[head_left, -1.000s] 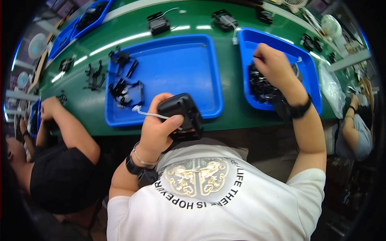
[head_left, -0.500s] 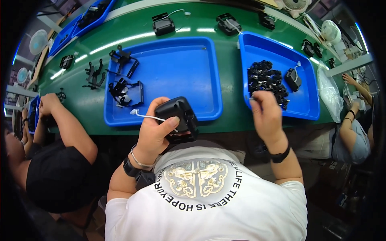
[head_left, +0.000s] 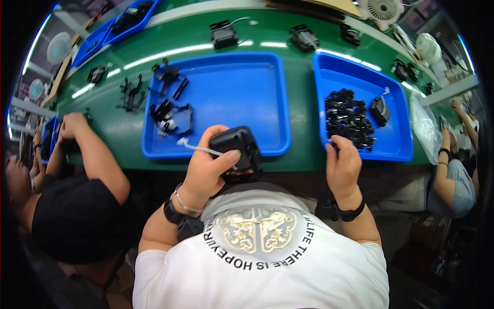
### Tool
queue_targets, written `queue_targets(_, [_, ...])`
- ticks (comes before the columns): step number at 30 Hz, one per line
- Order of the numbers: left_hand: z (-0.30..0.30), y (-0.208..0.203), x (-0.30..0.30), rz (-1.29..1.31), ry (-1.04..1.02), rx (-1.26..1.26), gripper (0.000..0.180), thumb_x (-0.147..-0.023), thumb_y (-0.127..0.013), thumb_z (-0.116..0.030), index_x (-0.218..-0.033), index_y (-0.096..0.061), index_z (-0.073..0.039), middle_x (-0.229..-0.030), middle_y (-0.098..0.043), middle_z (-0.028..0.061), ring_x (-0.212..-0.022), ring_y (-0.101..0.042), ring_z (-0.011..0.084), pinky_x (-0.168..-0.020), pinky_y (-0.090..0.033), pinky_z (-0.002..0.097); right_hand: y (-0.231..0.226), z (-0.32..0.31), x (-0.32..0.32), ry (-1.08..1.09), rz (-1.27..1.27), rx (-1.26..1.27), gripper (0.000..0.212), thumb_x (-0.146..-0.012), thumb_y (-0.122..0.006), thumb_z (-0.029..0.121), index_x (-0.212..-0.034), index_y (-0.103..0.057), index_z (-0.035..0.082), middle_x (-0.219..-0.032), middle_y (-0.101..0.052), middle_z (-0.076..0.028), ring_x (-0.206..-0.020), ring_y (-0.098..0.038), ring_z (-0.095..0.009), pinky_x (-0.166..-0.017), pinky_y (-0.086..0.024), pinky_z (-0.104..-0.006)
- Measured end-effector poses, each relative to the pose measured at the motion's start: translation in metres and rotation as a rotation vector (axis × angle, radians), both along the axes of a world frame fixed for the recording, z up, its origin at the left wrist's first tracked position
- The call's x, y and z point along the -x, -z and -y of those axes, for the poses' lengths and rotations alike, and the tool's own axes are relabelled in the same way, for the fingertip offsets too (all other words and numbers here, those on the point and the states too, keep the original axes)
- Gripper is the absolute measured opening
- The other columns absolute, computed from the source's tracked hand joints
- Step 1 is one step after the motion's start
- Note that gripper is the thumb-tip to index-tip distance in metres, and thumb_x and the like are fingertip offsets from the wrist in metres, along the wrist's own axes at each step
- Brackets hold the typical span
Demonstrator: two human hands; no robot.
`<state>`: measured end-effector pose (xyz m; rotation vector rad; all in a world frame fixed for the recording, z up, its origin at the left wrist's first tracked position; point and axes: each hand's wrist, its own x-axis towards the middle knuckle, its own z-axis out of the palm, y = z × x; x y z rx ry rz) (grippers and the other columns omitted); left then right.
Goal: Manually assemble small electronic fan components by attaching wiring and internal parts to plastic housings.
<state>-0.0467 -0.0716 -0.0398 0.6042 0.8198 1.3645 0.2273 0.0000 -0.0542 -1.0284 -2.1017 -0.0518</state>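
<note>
My left hand [head_left: 204, 171] is closed around a black plastic housing [head_left: 237, 141], held above the near rim of the left blue tray [head_left: 234, 103]. A white cable with a plug [head_left: 183, 141] runs from the housing, under my thumb, out to the left. My right hand [head_left: 345, 164] is at the near left corner of the right blue tray [head_left: 401, 147], thumb and fingertips pinched together. Whatever lies between those fingertips is too small to make out. Just beyond them a heap of small black parts [head_left: 350, 121] fills the tray's left side.
Black brackets [head_left: 172, 117] lie in the left tray's left end, others [head_left: 132, 93] beside it. One cabled housing [head_left: 380, 110] sits in the right tray; more [head_left: 224, 36] stand along the bench's far side. A plastic bag [head_left: 427, 129] lies at right. Co-workers sit on both sides.
My right hand has drawn back toward me from over the heap of parts, fingertips still pinched. My left hand keeps its hold on the housing. The whole view has shifted slightly.
</note>
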Motion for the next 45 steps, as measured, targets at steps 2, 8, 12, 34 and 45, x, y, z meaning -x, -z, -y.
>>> queue_targets(2, [-0.001, 0.002, 0.002, -0.010, -0.015, -0.003, 0.044, -0.077, -0.066, -0.006, -0.112, -0.039, -0.007, -0.100, -0.053, 0.0081, -0.090, -0.058, 0.0189, -0.074, -0.055, 0.0360, -0.007, 0.001, -0.006, 0.000, 0.040, -0.057, 0.019, -0.077, -0.062, 0.000, -0.095, -0.055, -0.001, -0.085, -0.059, -0.013, -0.072, -0.056, -0.027, -0.063, -0.045, -0.0339])
queue_targets(8, [-0.001, -0.007, -0.001, 0.012, -0.008, 0.048, 0.044, -0.078, -0.067, -0.006, -0.112, -0.040, -0.006, -0.099, -0.053, 0.0078, -0.089, -0.058, 0.0164, -0.076, -0.054, 0.0327, -0.046, 0.003, 0.031, -0.401, -0.259, 0.136, 0.023, -0.076, -0.065, -0.001, -0.098, -0.057, -0.001, -0.087, -0.060, -0.010, -0.076, -0.056, -0.021, -0.064, -0.045, -0.0291])
queue_targets(12, [0.004, -0.010, -0.002, -0.010, -0.018, 0.058, 0.044, -0.078, -0.067, -0.006, -0.112, -0.040, -0.006, -0.098, -0.054, 0.0071, -0.087, -0.058, 0.0146, -0.075, -0.054, 0.0305, -0.049, 0.002, 0.069, -0.652, -0.352, 0.408, 0.028, -0.074, -0.068, -0.001, -0.100, -0.057, -0.001, -0.089, -0.060, -0.010, -0.077, -0.056, -0.018, -0.065, -0.045, -0.0256])
queue_targets(34, [0.002, -0.004, 0.000, -0.466, -0.019, -0.103, 0.049, -0.073, -0.074, -0.013, -0.109, -0.042, -0.005, -0.092, -0.054, 0.0036, -0.082, -0.053, 0.0087, -0.071, -0.047, 0.0217, -0.026, -0.003, 0.087, -0.627, -0.261, 0.427, 0.020, -0.074, -0.071, 0.013, -0.082, -0.059, -0.001, -0.074, -0.058, -0.010, -0.064, -0.055, -0.019, -0.055, -0.044, -0.0267])
queue_targets(45, [-0.001, -0.003, -0.005, -0.537, -0.027, -0.178, 0.049, -0.074, -0.074, -0.013, -0.109, -0.040, -0.005, -0.091, -0.054, 0.0038, -0.081, -0.053, 0.0090, -0.070, -0.046, 0.0216, -0.017, 0.004, 0.096, -0.489, -0.393, 0.670, 0.023, -0.083, -0.062, 0.022, -0.078, -0.054, 0.001, -0.065, -0.053, -0.006, -0.056, -0.048, -0.017, -0.052, -0.040, -0.0260])
